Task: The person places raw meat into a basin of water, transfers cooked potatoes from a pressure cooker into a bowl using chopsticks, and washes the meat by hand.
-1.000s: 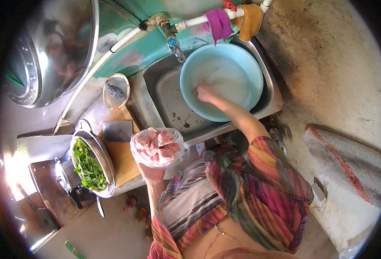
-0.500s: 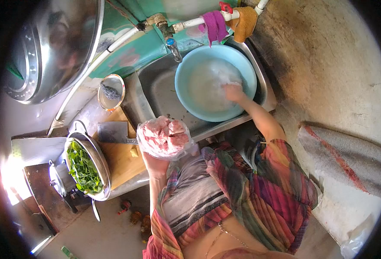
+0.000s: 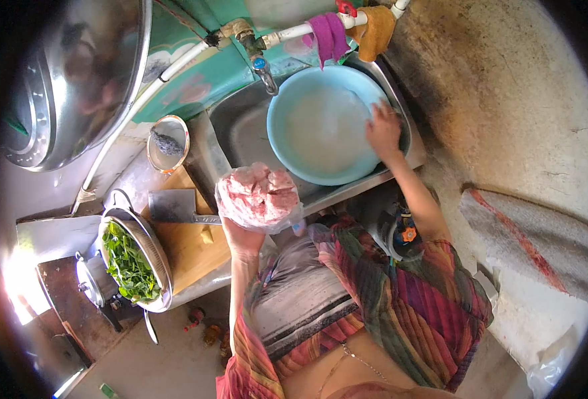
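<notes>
Chunks of pale pink raw meat in a clear plastic bag (image 3: 257,194) rest on my left hand (image 3: 242,237), which supports the bag from below, near the front edge of the sink. My right hand (image 3: 384,133) is over the right rim of a light blue basin (image 3: 282,136), fingers apart and nothing visible in them. Whether it touches the rim I cannot tell. Cloudy whitish water (image 3: 327,130) fills the basin, which sits in the right part of the metal sink (image 3: 230,126).
Left of the sink, a cleaver (image 3: 174,205) lies on a wooden cutting board (image 3: 184,256) beside a strainer of green leaves (image 3: 131,263). A bowl with a scrubber (image 3: 167,143) stands behind. The tap (image 3: 264,73) overhangs the sink; purple (image 3: 329,36) and orange cloths (image 3: 374,33) hang on the pipe.
My right hand has come up out of the cloudy water and moved right to the basin's rim. The left hand still holds the bagged meat, shifted only slightly.
</notes>
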`<state>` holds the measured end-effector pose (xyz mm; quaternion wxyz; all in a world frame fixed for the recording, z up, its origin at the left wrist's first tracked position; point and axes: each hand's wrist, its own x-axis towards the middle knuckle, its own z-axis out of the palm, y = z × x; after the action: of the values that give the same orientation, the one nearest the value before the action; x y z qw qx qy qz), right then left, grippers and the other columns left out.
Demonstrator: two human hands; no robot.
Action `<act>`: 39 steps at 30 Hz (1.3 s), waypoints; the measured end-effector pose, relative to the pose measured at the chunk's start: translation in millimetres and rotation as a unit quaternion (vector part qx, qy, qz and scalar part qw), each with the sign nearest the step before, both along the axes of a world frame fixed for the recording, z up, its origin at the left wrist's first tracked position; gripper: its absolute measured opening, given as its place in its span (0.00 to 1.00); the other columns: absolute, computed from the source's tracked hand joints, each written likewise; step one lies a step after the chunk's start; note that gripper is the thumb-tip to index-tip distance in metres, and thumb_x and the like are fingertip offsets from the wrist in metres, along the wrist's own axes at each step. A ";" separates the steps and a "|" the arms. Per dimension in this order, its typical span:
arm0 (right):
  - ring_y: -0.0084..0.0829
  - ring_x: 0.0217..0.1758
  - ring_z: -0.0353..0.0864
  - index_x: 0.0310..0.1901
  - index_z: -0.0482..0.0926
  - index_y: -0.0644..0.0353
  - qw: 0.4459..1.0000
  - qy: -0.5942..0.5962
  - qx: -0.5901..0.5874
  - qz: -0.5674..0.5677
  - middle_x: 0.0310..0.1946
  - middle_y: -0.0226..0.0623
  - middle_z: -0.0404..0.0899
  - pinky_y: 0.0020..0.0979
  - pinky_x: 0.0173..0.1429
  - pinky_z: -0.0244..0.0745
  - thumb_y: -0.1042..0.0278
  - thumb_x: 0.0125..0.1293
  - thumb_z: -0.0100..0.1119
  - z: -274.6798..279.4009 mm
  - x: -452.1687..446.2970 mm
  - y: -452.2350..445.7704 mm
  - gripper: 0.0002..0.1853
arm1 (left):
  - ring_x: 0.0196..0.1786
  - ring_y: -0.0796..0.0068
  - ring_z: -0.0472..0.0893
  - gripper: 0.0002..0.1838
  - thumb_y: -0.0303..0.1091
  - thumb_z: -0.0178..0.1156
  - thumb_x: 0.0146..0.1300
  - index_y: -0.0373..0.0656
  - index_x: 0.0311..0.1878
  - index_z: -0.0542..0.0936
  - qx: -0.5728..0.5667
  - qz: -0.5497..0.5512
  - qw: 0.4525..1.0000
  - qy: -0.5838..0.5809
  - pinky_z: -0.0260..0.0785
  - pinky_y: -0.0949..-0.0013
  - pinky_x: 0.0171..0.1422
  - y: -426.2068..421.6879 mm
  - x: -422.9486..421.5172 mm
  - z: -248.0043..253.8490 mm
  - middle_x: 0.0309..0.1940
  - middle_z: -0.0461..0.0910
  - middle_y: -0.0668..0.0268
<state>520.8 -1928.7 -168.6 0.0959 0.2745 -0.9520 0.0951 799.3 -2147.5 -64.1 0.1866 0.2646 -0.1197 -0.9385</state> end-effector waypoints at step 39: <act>0.46 0.30 0.77 0.28 0.74 0.62 0.941 -0.090 -0.326 -0.022 0.24 0.46 0.77 0.39 0.37 0.70 0.73 0.41 0.54 130.2 38.4 -71.9 0.09 | 0.56 0.70 0.71 0.19 0.38 0.46 0.67 0.43 0.59 0.64 -0.157 0.104 0.981 0.041 0.62 0.64 0.62 -19.6 137.7 24.2 0.54 0.69 0.63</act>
<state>559.2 -2000.5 -38.3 0.0965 0.1972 -0.8794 0.4224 937.0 -2167.1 -39.9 0.3271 0.2048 -0.2294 -0.8935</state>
